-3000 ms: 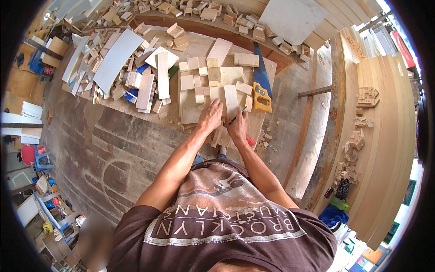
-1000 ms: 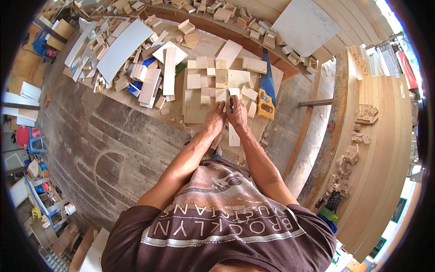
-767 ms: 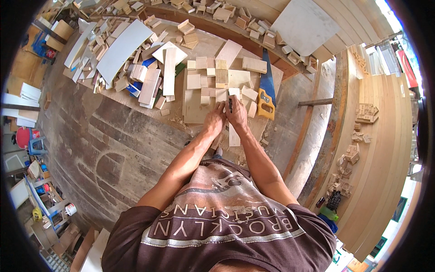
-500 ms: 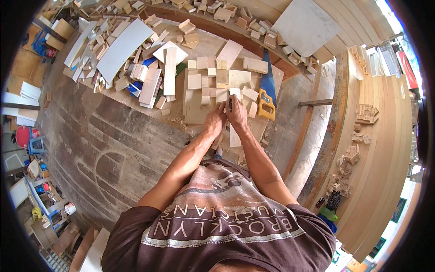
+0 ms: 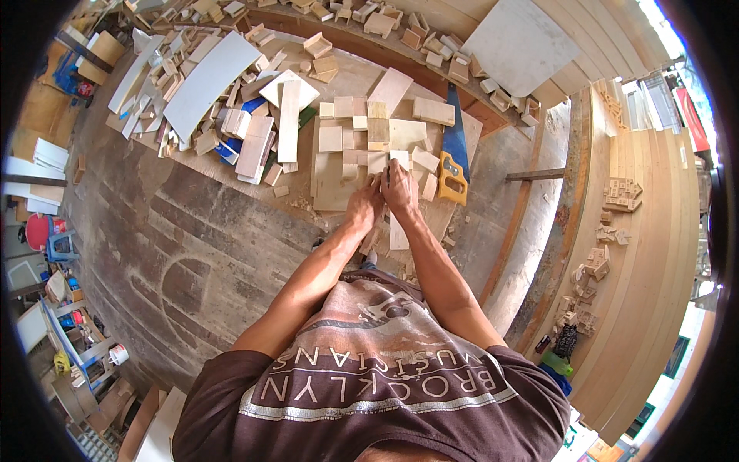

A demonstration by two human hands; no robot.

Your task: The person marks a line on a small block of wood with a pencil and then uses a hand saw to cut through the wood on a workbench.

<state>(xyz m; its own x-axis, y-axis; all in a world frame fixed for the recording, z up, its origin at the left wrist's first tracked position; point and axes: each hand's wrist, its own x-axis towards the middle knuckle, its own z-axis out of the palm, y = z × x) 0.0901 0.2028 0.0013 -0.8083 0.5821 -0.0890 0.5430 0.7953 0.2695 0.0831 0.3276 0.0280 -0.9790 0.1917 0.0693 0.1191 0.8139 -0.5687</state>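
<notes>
My left hand and my right hand meet at the near edge of a flat pale board. Both hands have their fingers closed and bent down. A small dark object shows between the fingers of my right hand; its kind is hard to make out. What my left fingers pinch, if anything, is hidden. Just beyond the fingertips lies a small wood block, among several others laid over the board. A darker, grained block stands out in the middle. Below my right hand, a narrow pale strip points toward me.
A handsaw with a yellow handle lies right of the blocks. Heaped offcuts and a white panel cover the bench's left side. A long plank surface at right carries small wooden pieces. A blue stool is far left.
My right hand has rolled and its fingers have curled more, so less of the dark object shows. My left hand has barely shifted. The blocks and saw lie as before.
</notes>
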